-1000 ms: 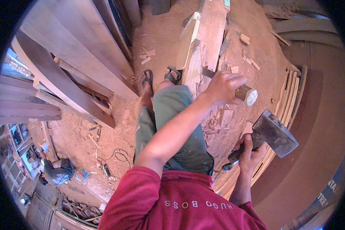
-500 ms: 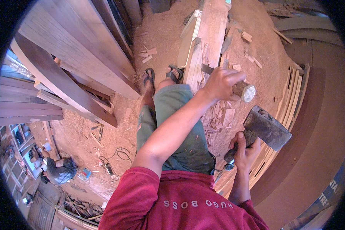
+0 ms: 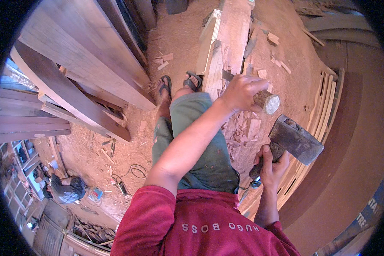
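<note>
My left hand (image 3: 243,94) is closed around a chisel, whose wooden handle (image 3: 266,101) ends in a pale, battered butt. Its dark blade (image 3: 227,75) points away to the left, over a long wooden beam (image 3: 229,36); whether the tip touches the wood I cannot tell. To the right and nearer, my right hand (image 3: 272,167) grips the short dark handle of a heavy hammer. The hammer's blocky metal head (image 3: 297,140) is tilted up beside the chisel's butt, with a gap between them.
Wood chips (image 3: 245,128) are heaped beside my leg below the chisel. Large boards (image 3: 85,55) lean at the left, one of them curved (image 3: 64,87). Stacked thin slats (image 3: 322,111) stand at the right. A cable (image 3: 136,170) lies on the dusty floor; another person (image 3: 66,187) crouches at far left.
My left hand and the chisel have shifted slightly left. The hammer in my right hand has hardly moved.
</note>
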{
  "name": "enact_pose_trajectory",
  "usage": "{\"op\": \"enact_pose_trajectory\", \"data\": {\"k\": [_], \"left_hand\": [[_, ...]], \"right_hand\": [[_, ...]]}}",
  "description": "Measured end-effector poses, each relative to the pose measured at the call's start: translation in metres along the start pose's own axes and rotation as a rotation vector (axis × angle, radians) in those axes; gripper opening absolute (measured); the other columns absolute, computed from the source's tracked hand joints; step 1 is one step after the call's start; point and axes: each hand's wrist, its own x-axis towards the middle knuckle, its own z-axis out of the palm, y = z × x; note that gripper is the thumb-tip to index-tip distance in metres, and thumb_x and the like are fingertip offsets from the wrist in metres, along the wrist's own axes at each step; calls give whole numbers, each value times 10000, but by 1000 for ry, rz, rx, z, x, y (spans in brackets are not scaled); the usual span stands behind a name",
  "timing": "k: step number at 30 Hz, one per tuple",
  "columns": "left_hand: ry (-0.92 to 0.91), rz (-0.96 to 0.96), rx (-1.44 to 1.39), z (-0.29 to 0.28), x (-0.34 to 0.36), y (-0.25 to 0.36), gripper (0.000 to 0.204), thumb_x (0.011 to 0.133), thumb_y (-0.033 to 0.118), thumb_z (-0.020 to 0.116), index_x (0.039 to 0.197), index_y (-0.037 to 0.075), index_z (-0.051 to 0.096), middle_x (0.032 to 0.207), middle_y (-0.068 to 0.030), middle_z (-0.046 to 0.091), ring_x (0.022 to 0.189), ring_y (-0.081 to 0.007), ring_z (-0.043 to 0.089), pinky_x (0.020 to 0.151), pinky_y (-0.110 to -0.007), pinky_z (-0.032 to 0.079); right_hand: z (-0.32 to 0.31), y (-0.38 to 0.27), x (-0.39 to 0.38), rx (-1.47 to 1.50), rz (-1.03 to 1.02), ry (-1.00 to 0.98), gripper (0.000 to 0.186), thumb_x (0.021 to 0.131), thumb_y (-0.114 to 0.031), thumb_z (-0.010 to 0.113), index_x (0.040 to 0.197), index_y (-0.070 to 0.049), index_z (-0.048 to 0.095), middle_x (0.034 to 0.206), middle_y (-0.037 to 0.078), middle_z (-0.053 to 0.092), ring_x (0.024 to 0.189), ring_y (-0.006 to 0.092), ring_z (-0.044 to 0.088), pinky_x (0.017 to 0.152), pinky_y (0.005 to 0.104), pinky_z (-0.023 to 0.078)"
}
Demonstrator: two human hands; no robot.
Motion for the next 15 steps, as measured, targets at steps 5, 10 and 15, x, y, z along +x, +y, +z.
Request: {"op": "enact_pose_trajectory", "data": {"k": [5, 10, 15], "left_hand": [[-57, -78, 12, -3, -4, 0, 656, 425, 271, 859, 1003, 54, 639, 811, -113, 667, 746, -306, 666, 639, -394, 530], [-5, -30, -36, -2, -3, -2, 638, 448, 267, 857, 1012, 53, 650, 800, -113, 664, 726, -304, 663, 632, -389, 533], [13, -57, -32, -7, 1, -3, 566, 433, 206, 853, 934, 61, 633, 794, -110, 655, 718, -306, 656, 624, -395, 525]], "right_hand": [[-3, -16, 2, 10, -58, 107, 221, 945, -164, 603, 991, 11, 477, 625, 60, 546, 503, 141, 546, 467, 272, 455], [0, -36, 11, 39, -63, 101, 209, 929, -175, 630, 888, 7, 534, 665, 69, 568, 520, 152, 554, 485, 272, 457], [-7, -15, 32, -622, -364, 2, 172, 911, -132, 652, 943, 12, 563, 683, 54, 573, 551, 144, 558, 499, 260, 455]]}}
